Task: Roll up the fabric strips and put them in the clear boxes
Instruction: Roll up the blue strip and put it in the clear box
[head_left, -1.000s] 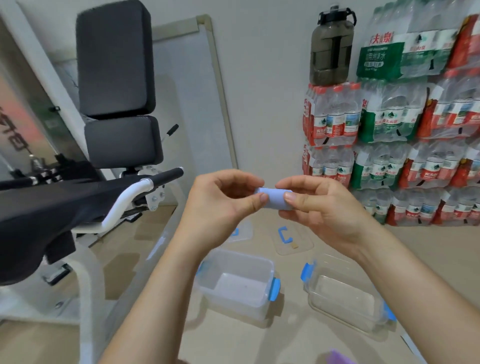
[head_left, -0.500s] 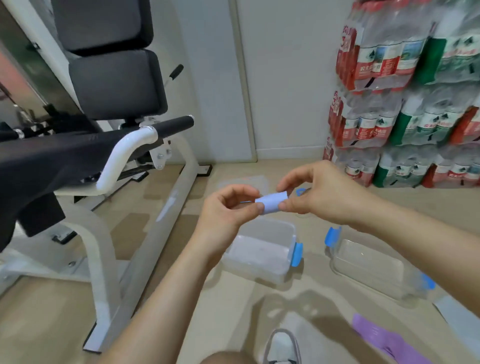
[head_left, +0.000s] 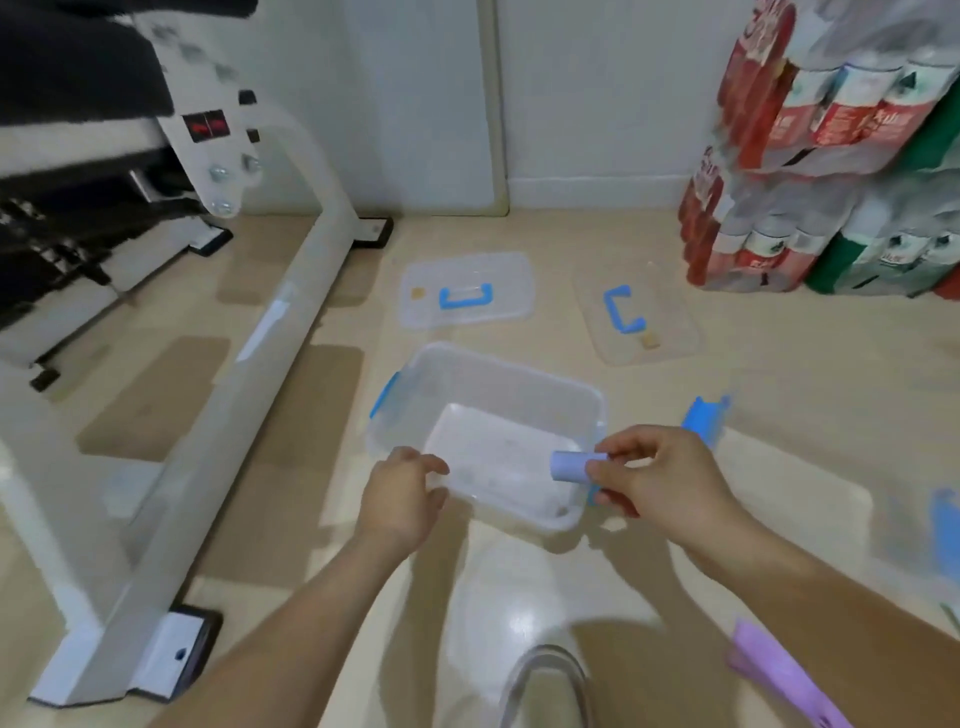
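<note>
Over the right end of the clear plastic box with blue latches, the rolled pale-blue fabric strip is now pinched by the right hand alone; half a second ago both hands held it. The left hand has let go, fingers loosely curled, empty. The roll's long axis runs left-right, free end pointing left.

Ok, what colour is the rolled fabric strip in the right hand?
Pale blue; the head view shows the rolled strip pinched in the right hand.
</note>
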